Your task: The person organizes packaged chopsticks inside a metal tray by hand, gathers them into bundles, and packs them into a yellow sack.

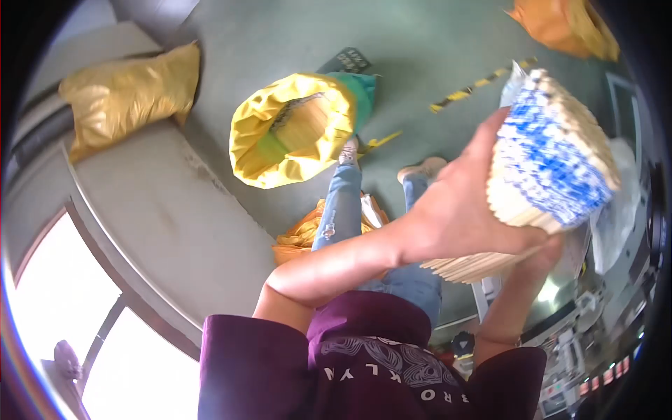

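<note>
A thick bundle of thin pale wooden sticks (514, 210), with blue-and-white marked ends, is held up at the right. My left hand (465, 199) wraps round the bundle's near side, fingers closed on it. Below the bundle, my right hand (542, 255) is pressed against its underside, its fingers mostly hidden behind the sticks. On the floor ahead stands an open yellow sack (245, 150) with its rim rolled down and more pale sticks (301, 129) inside.
A full golden sack (133, 94) lies on the grey ledge (154, 189) at left. Orange bags (301, 231) lie by my legs. Another orange sack (560, 28) is at the top right. Black-and-yellow tape (476, 87) marks the floor. Machinery (560, 371) stands at lower right.
</note>
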A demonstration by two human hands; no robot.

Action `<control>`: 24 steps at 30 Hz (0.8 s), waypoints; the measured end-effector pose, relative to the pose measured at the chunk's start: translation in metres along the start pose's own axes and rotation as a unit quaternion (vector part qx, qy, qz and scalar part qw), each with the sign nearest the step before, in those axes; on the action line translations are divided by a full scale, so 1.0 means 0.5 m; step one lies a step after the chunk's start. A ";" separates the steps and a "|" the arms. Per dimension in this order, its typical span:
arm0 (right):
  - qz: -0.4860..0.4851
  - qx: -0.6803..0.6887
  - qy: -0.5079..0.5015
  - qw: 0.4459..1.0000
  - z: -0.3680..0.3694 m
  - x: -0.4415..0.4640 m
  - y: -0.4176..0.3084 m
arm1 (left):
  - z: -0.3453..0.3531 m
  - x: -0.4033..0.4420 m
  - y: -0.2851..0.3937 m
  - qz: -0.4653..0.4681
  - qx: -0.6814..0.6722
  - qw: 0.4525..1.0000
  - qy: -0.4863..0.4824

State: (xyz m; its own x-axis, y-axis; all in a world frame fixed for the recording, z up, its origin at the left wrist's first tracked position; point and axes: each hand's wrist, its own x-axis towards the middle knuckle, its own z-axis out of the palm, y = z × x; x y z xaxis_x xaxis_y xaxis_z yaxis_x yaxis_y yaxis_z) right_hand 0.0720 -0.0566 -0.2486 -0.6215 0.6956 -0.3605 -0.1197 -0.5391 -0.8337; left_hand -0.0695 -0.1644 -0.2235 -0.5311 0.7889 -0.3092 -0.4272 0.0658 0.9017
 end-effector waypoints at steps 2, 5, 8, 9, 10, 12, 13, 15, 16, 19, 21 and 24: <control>0.065 -0.067 -0.101 0.991 0.118 0.025 0.081 | -0.140 -0.050 -0.019 0.014 -0.006 0.994 0.105; 0.263 -0.153 -0.207 0.930 0.256 0.068 0.257 | -0.344 -0.124 -0.094 -0.049 -0.060 0.977 0.198; 0.420 -0.177 -0.234 0.859 0.347 0.073 0.467 | -0.507 -0.194 -0.215 -0.074 -0.271 0.938 0.204; 0.456 -0.191 -0.237 0.837 0.362 0.076 0.530 | -0.541 -0.216 -0.249 -0.108 -0.324 0.912 0.228; 0.493 -0.202 -0.237 0.812 0.367 0.082 0.592 | -0.572 -0.233 -0.291 -0.146 -0.374 0.881 0.251; 0.636 -0.225 -0.162 0.721 0.384 0.103 0.714 | -0.650 -0.247 -0.395 -0.271 -0.449 0.807 0.271; 0.655 -0.264 -0.163 0.689 0.395 0.120 0.759 | -0.685 -0.247 -0.435 -0.311 -0.477 0.778 0.265; 0.678 -0.288 -0.168 0.655 0.399 0.159 0.855 | -0.751 -0.221 -0.517 -0.344 -0.508 0.744 0.265; 0.686 -0.288 -0.171 0.645 0.390 0.183 0.902 | -0.781 -0.206 -0.564 -0.355 -0.528 0.729 0.254; 0.684 -0.337 -0.130 0.633 0.389 0.253 1.012 | -0.867 -0.146 -0.678 -0.364 -0.554 0.713 0.227; 0.656 -0.351 -0.125 0.657 0.393 0.285 1.075 | -0.913 -0.113 -0.713 -0.364 -0.533 0.723 0.245; 0.615 -0.341 -0.083 0.706 0.285 0.347 1.231 | -0.963 -0.082 -0.848 -0.299 -0.517 0.751 0.280</control>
State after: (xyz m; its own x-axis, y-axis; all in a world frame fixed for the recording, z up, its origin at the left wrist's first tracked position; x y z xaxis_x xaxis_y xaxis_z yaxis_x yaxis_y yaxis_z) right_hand -0.2199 -0.3357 -0.7647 -0.0190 -0.1955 -0.9805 0.9552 -0.2932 0.0400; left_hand -0.2185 -0.5189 -0.7386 -0.1190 0.4066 -0.9058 -0.8982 -0.4328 -0.0763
